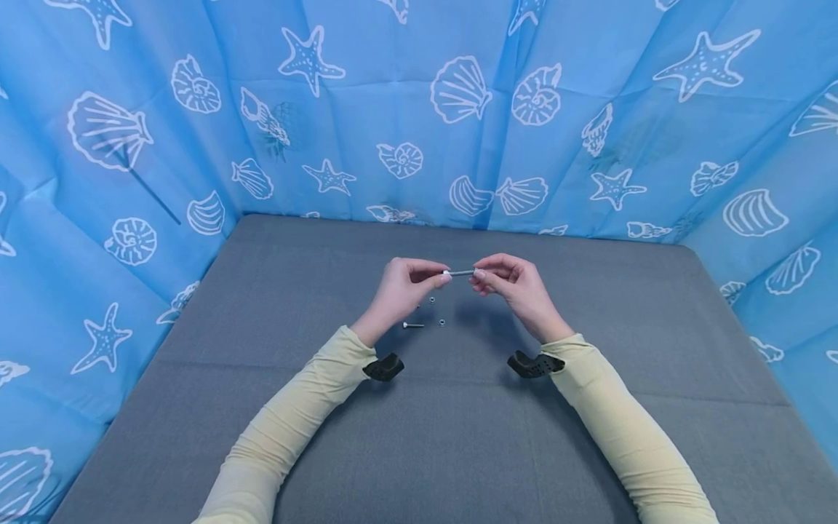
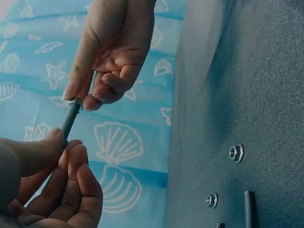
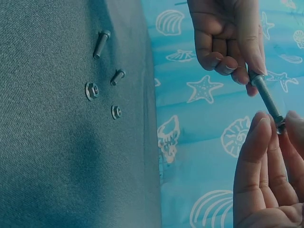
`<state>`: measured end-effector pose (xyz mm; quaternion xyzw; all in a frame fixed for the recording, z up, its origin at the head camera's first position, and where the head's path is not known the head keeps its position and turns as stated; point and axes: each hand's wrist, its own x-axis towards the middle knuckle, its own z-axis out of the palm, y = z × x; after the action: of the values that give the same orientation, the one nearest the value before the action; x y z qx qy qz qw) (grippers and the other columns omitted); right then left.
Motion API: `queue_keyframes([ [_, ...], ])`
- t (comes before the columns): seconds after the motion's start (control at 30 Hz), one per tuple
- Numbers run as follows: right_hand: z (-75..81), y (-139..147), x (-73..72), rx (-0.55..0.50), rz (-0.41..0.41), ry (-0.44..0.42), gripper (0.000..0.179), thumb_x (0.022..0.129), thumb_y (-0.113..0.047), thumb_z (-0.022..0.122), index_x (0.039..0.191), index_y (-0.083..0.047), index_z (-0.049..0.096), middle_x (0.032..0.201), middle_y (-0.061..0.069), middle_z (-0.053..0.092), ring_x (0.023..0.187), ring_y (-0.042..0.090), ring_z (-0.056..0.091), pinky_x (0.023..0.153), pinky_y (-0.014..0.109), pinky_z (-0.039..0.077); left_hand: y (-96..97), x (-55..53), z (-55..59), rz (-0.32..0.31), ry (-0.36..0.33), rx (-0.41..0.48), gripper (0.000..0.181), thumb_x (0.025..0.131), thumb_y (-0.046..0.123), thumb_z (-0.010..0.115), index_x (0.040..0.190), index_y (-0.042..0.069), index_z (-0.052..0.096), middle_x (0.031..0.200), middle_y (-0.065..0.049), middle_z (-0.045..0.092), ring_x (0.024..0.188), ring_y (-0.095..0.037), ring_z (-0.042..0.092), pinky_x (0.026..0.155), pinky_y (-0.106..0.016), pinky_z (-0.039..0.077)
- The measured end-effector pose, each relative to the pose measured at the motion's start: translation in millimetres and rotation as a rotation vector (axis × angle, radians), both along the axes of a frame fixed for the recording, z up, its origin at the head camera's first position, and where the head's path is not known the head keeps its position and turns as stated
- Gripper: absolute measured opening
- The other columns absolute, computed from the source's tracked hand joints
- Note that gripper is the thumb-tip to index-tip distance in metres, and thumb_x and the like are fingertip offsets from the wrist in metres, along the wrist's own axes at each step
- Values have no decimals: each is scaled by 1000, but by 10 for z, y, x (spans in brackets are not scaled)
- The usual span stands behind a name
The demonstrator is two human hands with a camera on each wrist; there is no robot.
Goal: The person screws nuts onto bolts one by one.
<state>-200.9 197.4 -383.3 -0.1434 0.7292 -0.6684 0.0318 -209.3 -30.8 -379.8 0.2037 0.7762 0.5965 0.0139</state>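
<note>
One long bolt (image 3: pixel 269 99) is up above the grey table (image 1: pixel 419 451), bridging the left hand (image 1: pixel 406 287) and the right hand (image 1: pixel 524 291). The left thumb and fingertips are clamped on its head end; the right ones pinch a nut (image 3: pixel 280 126) at the tip. To thread it well, the bolt probably wants holding steady while the nut sits square — turn gently at first, and back off if it binds, since a crooked start could spoil the threads. How far on the nut is, I cannot tell. Lying on the table are a spare bolt (image 3: pixel 100 46), a shorter bolt (image 3: pixel 117 79), a larger nut (image 3: pixel 92 91) and a smaller nut (image 3: pixel 116 112). No brand, label or lettering can be read on the metal or the black wrist piece (image 1: pixel 385 368) — the blue curtain (image 1: pixel 366 116) shows white shell and starfish drawings.
</note>
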Motion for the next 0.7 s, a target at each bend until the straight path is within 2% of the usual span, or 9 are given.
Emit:
queue_keyframes([
  [0.2, -3, 23, -5, 3, 13, 9, 27, 91, -17, 67, 110, 1, 66, 99, 18, 68, 87, 24, 67, 79, 41, 55, 5, -14, -3, 2, -10, 1, 23, 88, 23, 71, 104, 7, 74, 90, -1, 71, 80, -12, 67, 70, -40, 56],
  [0.4, -4, 22, -2, 4, 33, 0, 29, 89, -12, 69, 112, 6, 65, 99, 17, 70, 86, 22, 69, 78, 36, 56, 3, -21, -26, 6, -28, 7, 22, 88, 23, 71, 104, 8, 74, 92, -1, 71, 82, -13, 68, 75, -42, 56],
  [0.53, -7, 11, -4, 27, 24, -18, 32, 91, -15, 67, 113, 9, 64, 96, 17, 70, 84, 21, 69, 78, 39, 56, 2, -25, -38, -2, -32, 25, 22, 88, 23, 71, 105, 8, 74, 93, -2, 72, 86, -19, 69, 76, -44, 55],
  [0.7, -13, 1, -8, 49, 11, -21, 33, 91, -19, 67, 114, 5, 65, 95, 14, 69, 83, 20, 67, 76, 39, 56, 0, -26, -49, -4, -33, 22, 22, 89, 22, 70, 105, 8, 74, 92, -2, 72, 84, -16, 68, 76, -46, 55],
])
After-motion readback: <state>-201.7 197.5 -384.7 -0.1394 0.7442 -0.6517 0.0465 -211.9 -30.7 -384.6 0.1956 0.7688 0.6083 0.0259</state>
